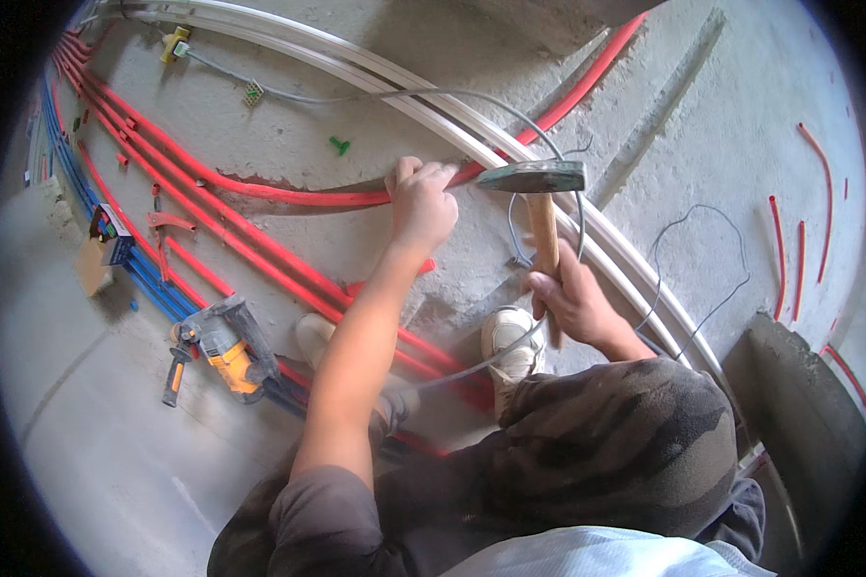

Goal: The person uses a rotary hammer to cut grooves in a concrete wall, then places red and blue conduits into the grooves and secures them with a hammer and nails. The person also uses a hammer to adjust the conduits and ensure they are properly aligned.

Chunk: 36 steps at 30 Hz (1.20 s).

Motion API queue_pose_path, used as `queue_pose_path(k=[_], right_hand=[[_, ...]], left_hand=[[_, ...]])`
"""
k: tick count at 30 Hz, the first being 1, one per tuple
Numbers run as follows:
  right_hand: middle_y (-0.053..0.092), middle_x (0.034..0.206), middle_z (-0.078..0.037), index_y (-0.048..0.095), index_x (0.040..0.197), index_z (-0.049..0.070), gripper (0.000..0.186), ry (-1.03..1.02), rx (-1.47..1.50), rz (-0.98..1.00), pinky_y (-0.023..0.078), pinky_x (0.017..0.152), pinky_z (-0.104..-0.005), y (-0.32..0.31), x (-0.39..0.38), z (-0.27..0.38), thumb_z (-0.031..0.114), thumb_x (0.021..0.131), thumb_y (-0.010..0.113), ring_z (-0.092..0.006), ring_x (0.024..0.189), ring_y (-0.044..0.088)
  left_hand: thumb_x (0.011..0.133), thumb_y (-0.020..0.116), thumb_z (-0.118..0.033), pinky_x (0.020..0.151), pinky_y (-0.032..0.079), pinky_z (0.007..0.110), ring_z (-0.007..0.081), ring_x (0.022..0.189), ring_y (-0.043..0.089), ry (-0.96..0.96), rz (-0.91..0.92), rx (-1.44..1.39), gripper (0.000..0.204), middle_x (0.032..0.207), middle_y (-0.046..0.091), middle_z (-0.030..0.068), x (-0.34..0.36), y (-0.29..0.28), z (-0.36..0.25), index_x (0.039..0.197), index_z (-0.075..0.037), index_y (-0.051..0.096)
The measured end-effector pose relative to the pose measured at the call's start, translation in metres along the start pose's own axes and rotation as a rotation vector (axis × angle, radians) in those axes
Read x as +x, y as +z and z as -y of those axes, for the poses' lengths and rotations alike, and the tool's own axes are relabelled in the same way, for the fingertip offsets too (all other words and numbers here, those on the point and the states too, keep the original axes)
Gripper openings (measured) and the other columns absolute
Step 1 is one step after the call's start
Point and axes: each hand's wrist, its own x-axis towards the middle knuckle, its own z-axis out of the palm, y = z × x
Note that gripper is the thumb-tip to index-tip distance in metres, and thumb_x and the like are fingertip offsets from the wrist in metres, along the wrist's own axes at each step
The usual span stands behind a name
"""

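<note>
My right hand [577, 300] is wrapped round the wooden handle of a hammer [537, 177]. The hammer's dark metal head lies level, its narrow end toward my left hand. Curled fingers of my left hand [421, 207] press down at a red conduit [303, 197], which runs along a chiselled groove in the concrete. Whatever those fingers pinch, if anything, is hidden. Past the hammer head, the red conduit continues up to the far right, crossing white conduits [409, 104]. A grey cable [471, 94] loops behind the hammer.
A yellow-and-grey power tool [229, 358] lies at the left beside blue conduits [159, 284]. More red conduits [245, 252] run under my left arm. A small open box [114, 236], a green fitting [340, 145] and red offcuts [777, 245] lie around. A low concrete ledge [803, 404] stands at right.
</note>
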Motion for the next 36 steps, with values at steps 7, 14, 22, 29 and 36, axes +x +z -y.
queue_pose_path(k=[7,14,22,29,36], right_hand=[[0.059,0.072,-0.011,0.053,0.131,0.000,0.031,-0.146,-0.364,-0.237,0.048,0.058,-0.0399,0.017,0.031,-0.020,0.014,0.105,0.062,-0.0234,0.059,0.060],[0.065,0.080,-0.024,0.049,0.130,0.002,0.033,-0.123,-0.493,-0.154,0.050,0.065,-0.0530,0.024,0.057,-0.027,0.015,0.103,0.063,-0.0449,0.074,0.067],[0.065,0.078,-0.024,0.049,0.133,0.000,0.033,-0.253,-0.513,-0.216,0.050,0.062,-0.0486,0.038,0.052,-0.019,0.012,0.105,0.061,-0.0433,0.070,0.067],[0.066,0.081,-0.029,0.047,0.138,0.001,0.039,-0.208,-0.563,-0.207,0.052,0.062,-0.0552,0.041,0.062,-0.022,0.012,0.103,0.062,-0.0510,0.074,0.068],[0.064,0.076,-0.023,0.050,0.135,-0.002,0.035,-0.117,-0.622,-0.127,0.051,0.059,-0.0476,0.046,0.078,-0.033,0.009,0.104,0.062,-0.0423,0.066,0.067]], left_hand=[[0.075,0.062,-0.002,0.101,0.040,0.053,0.0328,0.112,0.055,-0.003,-0.097,-0.033,0.038,0.109,0.075,0.0043,-0.007,0.016,0.010,0.108,-0.010,0.078],[0.071,0.064,0.001,0.099,0.040,0.052,0.0330,0.112,0.055,-0.064,-0.147,-0.123,0.043,0.107,0.074,0.0061,-0.009,0.018,0.007,0.112,-0.010,0.069],[0.072,0.062,0.004,0.094,0.048,0.049,0.0341,0.103,0.061,0.090,-0.249,-0.150,0.029,0.105,0.071,0.0093,-0.014,0.021,0.020,0.098,-0.006,0.071],[0.071,0.065,0.000,0.087,0.051,0.046,0.0289,0.098,0.066,0.108,-0.328,-0.161,0.016,0.097,0.074,0.0087,-0.012,0.021,0.020,0.085,-0.004,0.073],[0.074,0.063,0.007,0.086,0.055,0.044,0.0330,0.092,0.068,0.061,-0.332,-0.169,0.016,0.095,0.075,0.0128,-0.011,0.019,0.018,0.083,-0.002,0.072]])
